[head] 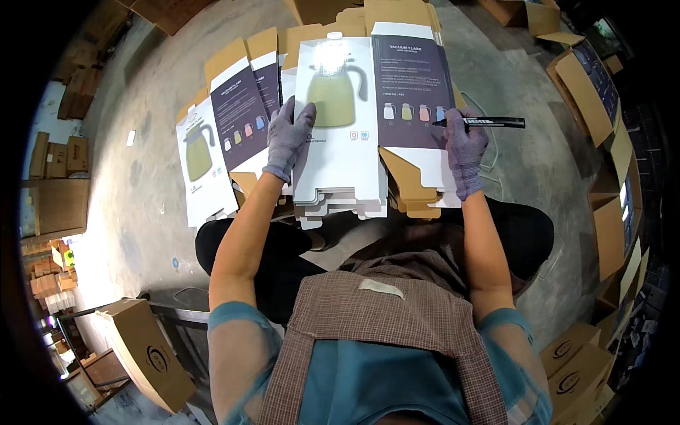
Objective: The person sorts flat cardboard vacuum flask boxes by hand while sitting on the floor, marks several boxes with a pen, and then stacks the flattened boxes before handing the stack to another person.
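A stack of flattened vacuum flask cartons [340, 164] lies before me, its top one showing a green flask on a white panel and a dark printed panel [409, 79]. My left hand [289, 135], in a grey knit glove, rests at the white panel's left edge, thumb and fingers apart. In my gloved right hand [466, 143] is a black marker pen [496, 122]. Its tip points left, just over the dark panel near the row of small flask pictures. Whether the tip touches the card cannot be told.
More flattened cartons [199, 159] fan out to the left of the stack. Open brown cardboard boxes [608, 239] line the right side. A closed brown box [151, 356] stands by a metal frame [180, 313] at lower left. Concrete floor [143, 186] shows around the stack.
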Available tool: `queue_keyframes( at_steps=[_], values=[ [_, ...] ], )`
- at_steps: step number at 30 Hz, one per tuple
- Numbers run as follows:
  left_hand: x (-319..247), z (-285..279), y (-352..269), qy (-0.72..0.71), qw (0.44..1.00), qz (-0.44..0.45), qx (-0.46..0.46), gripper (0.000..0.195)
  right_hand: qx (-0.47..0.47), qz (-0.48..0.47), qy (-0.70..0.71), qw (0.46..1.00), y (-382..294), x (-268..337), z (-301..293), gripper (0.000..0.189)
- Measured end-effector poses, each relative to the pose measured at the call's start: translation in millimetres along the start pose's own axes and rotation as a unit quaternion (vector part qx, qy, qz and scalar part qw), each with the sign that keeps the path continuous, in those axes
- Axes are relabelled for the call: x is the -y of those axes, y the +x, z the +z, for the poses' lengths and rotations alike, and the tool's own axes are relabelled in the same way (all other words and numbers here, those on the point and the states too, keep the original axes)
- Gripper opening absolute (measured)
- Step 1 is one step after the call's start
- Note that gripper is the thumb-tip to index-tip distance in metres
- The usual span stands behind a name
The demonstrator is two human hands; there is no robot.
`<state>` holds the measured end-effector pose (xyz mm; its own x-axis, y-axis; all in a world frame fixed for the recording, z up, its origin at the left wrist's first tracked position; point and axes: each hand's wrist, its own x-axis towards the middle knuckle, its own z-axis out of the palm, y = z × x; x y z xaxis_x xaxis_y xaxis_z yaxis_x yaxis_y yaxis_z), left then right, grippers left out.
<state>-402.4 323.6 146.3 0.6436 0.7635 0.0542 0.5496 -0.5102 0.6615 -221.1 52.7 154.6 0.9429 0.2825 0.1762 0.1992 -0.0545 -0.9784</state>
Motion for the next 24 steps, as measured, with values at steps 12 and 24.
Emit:
queue_keyframes(
  at_steps=[12, 24],
  values=[
    [-5, -3, -4, 0.006, 1.000, -0.013, -0.012, 0.070, 0.016, -0.106, -0.168, 0.980, -3, 0, 9, 0.014],
    [-15, -5, -7, -0.005, 0.999, -0.034, -0.007, 0.068, 0.036, -0.094, -0.156, 0.983, -3, 0, 8, 0.014]
  ],
)
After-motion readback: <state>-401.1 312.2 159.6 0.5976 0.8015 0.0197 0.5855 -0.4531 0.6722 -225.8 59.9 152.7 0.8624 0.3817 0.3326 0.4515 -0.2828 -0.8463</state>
